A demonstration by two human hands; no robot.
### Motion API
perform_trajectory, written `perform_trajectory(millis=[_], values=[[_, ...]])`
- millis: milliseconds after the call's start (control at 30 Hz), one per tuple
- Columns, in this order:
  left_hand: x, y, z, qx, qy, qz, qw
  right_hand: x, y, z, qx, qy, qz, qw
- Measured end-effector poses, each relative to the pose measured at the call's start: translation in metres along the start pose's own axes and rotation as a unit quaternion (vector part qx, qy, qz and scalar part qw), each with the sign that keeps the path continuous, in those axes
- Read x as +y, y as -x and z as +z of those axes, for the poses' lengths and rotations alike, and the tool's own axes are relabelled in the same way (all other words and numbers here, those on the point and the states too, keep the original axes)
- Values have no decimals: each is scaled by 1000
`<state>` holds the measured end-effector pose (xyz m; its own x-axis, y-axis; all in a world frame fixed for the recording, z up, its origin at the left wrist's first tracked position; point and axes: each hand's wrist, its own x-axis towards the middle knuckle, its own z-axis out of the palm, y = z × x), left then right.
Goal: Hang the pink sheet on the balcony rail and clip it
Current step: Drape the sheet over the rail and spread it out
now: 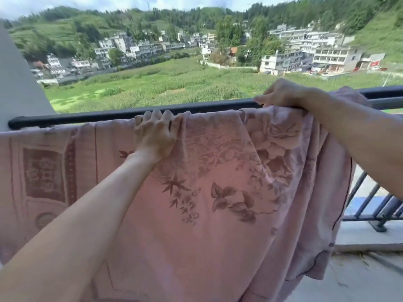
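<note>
The pink sheet (209,182), printed with darker flowers and leaves, hangs over the black balcony rail (91,116) and falls toward me, bunched in folds on its right side. My left hand (156,134) grips the sheet's top edge at the rail near the middle, fingers curled over the fabric. Farther right, my right hand (281,93) lies over the rail with its fingers curled on the sheet's upper edge. No clip is in view.
A white wall (19,88) meets the rail's left end. Black railing bars (370,203) and a concrete ledge show at the lower right, with the balcony floor (359,280) beneath. Beyond the rail lie green fields and buildings far below.
</note>
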<state>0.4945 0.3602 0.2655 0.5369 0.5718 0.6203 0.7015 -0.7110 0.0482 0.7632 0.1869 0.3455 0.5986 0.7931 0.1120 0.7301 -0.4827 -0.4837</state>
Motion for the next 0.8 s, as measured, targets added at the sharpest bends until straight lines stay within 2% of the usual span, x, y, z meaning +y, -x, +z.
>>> perform_trajectory(millis=[67, 133, 200, 267, 367, 433, 500, 600, 667, 733, 800], values=[[-2, 2, 0, 7, -3, 1, 1000, -11, 18, 6, -9, -8, -105, 994], [-4, 3, 0, 9, -4, 1, 1000, -18, 39, 19, -19, 52, -206, 977], [-2, 3, 1, 13, -3, 1, 1000, -16, 51, 32, 32, 111, -270, 956], [-2, 4, 0, 11, -2, 2, 1000, -8, 49, 39, 121, 68, -289, 947], [-8, 6, -2, 3, 10, 4, 1000, -12, 30, 32, 195, 73, -229, 951], [-14, 8, -4, 2, 22, 12, 1000, -11, 3, 15, 234, 103, -122, 959], [-18, 10, -5, -1, 36, 20, 999, -7, -24, 1, 257, 110, -32, 960], [-20, 10, -5, -1, 38, 25, 999, -19, -44, 2, 264, 103, 31, 958], [-22, 12, -4, -1, 20, 29, 999, -39, -32, 20, 220, 93, 33, 971], [-25, 14, -4, 0, 5, 30, 1000, -50, -15, 33, 101, 36, 6, 994], [-29, 16, -6, -5, 1, 29, 1000, -51, 5, 38, 13, 14, -21, 1000]])
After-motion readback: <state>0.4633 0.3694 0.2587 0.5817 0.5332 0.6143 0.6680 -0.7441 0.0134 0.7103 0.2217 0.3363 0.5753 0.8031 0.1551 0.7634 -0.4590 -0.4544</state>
